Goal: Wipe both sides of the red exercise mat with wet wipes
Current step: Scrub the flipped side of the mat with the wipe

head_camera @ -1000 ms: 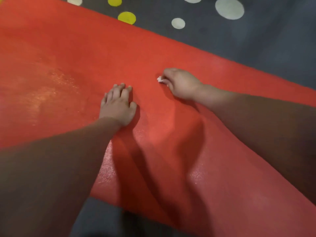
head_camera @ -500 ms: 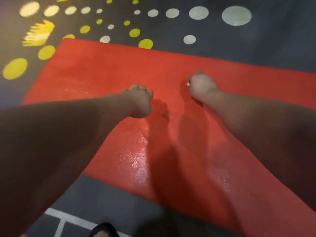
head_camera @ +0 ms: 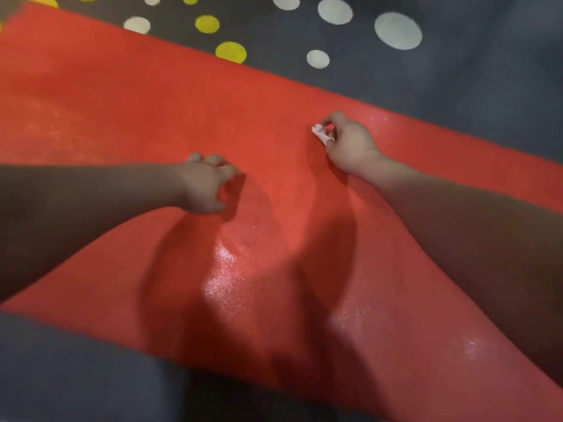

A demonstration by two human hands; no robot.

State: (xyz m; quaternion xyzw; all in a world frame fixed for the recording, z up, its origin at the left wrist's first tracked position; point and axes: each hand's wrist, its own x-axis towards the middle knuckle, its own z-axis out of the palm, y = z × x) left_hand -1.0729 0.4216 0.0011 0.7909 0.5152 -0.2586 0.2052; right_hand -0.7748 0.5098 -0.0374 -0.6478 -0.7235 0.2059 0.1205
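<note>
The red exercise mat point(head_camera: 128, 117) lies flat on the floor and runs across the whole view, with wet shiny patches near its front edge. My right hand point(head_camera: 350, 147) rests on the mat toward its far edge and pinches a small crumpled white wet wipe point(head_camera: 320, 134) against the surface. My left hand point(head_camera: 207, 184) is on the middle of the mat, to the left of the right hand, with its fingers curled and nothing in them. Both forearms reach in over the mat and throw shadows on it.
A dark grey floor point(head_camera: 487, 71) with white dots point(head_camera: 397, 30) and yellow dots point(head_camera: 230, 52) lies beyond the mat's far edge. Grey floor also shows at the lower left point(head_camera: 76, 370) in front of the mat.
My left hand lay flat with straight fingers a second ago and now has its fingers curled. My right hand still holds the wipe. The camera view swung across the mat and back.
</note>
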